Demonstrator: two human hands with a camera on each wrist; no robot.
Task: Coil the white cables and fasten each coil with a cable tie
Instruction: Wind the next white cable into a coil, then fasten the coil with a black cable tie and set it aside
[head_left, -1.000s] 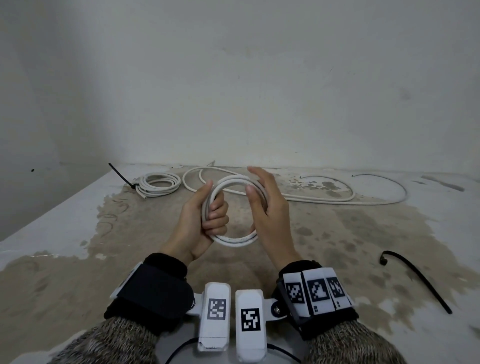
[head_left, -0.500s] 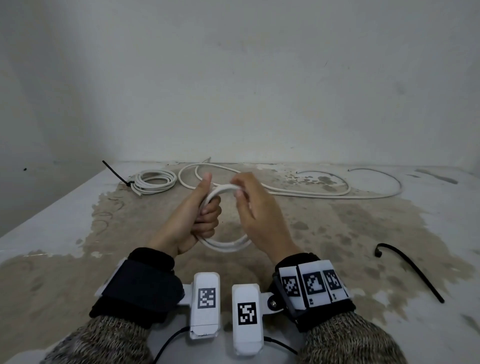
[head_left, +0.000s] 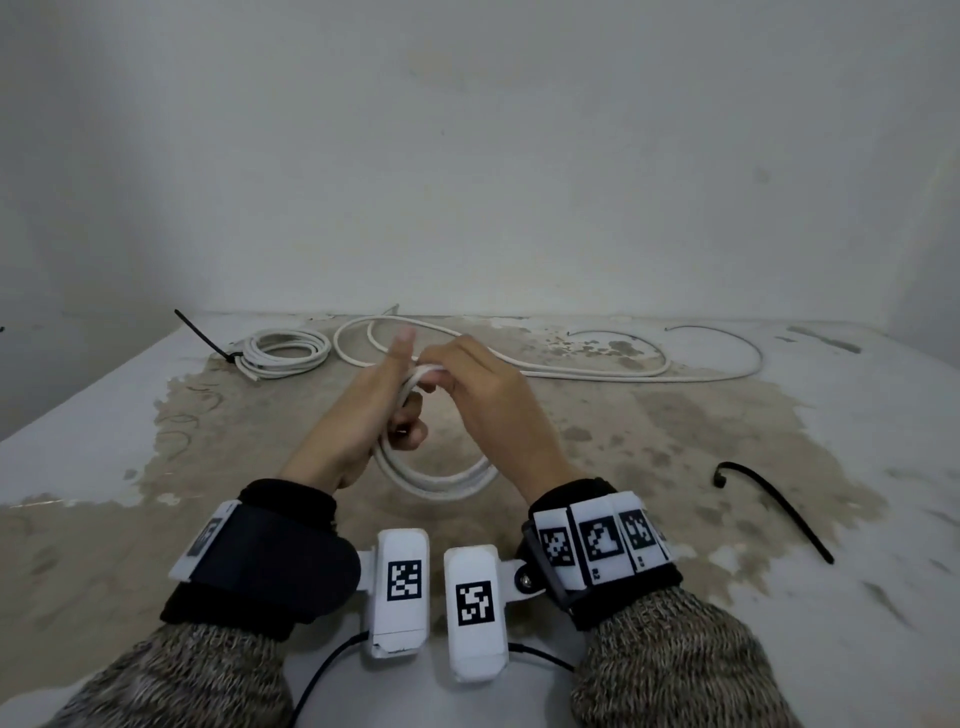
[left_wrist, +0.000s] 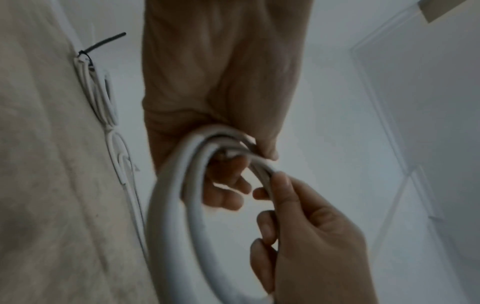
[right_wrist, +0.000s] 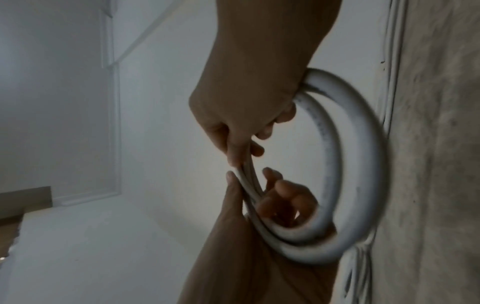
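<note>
I hold a white cable coil (head_left: 441, 480) of a few turns above the stained table. My left hand (head_left: 408, 415) grips its left side with fingers curled through the loop and the thumb pointing up. My right hand (head_left: 441, 378) pinches the coil's top strands next to the left thumb. In the left wrist view the coil (left_wrist: 171, 205) hangs from the left hand (left_wrist: 228, 185), and the right hand (left_wrist: 270, 185) pinches a strand. The right wrist view shows the coil (right_wrist: 361, 156) between both hands. A loose black cable tie (head_left: 774, 509) lies on the table to the right.
A finished coil (head_left: 283, 353) bound with a black tie (head_left: 202, 332) lies at the back left. A long loose white cable (head_left: 587, 370) snakes along the back by the wall. The table edge (head_left: 78, 410) runs diagonally on the left.
The right hand went from lying flat against the coil's right side to pinching its top. The coil tipped away from me, its top now far and its lower arc near.
</note>
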